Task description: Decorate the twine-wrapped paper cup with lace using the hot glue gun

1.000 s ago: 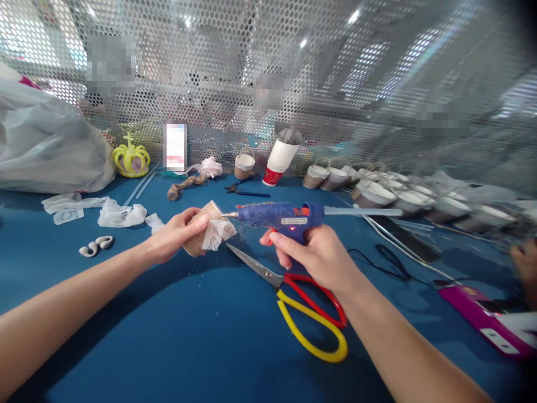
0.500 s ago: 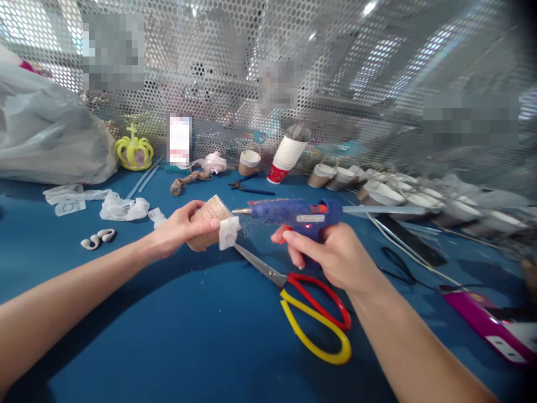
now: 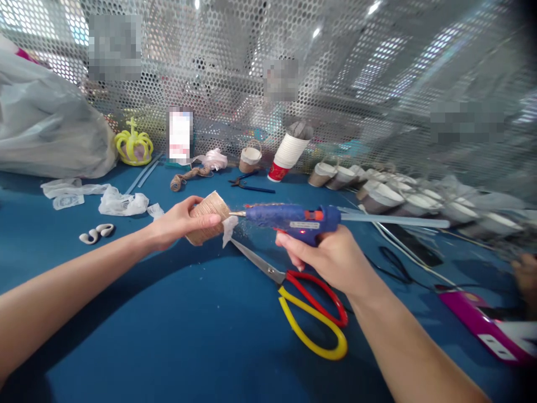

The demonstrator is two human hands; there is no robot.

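My left hand [image 3: 184,223] is closed around a cup wrapped in brown twine [image 3: 208,211], tilted with its rim toward the right. A scrap of white lace [image 3: 229,229] hangs from the cup's rim. In my right hand [image 3: 331,254] is a blue hot glue gun [image 3: 289,218], its red light lit and a clear glue stick [image 3: 398,220] jutting out the back. The metal nozzle reaches the cup's rim beside the lace. Scissors with red and yellow handles [image 3: 274,274] lie open below the gun, their blade tip near the lace.
Twine-wrapped cups [image 3: 381,197] stand at right, with a paper cup stack [image 3: 287,154] behind. Also there: pliers [image 3: 251,186], twine [image 3: 188,176], lace strips [image 3: 123,201], a yellow crown [image 3: 133,146], a purple power strip [image 3: 474,319] and another person's hand [image 3: 525,274].
The glue gun's nozzle has come down and left against the cup's rim. The lace now hangs at a steeper angle. A person's hand shows more at the right edge.
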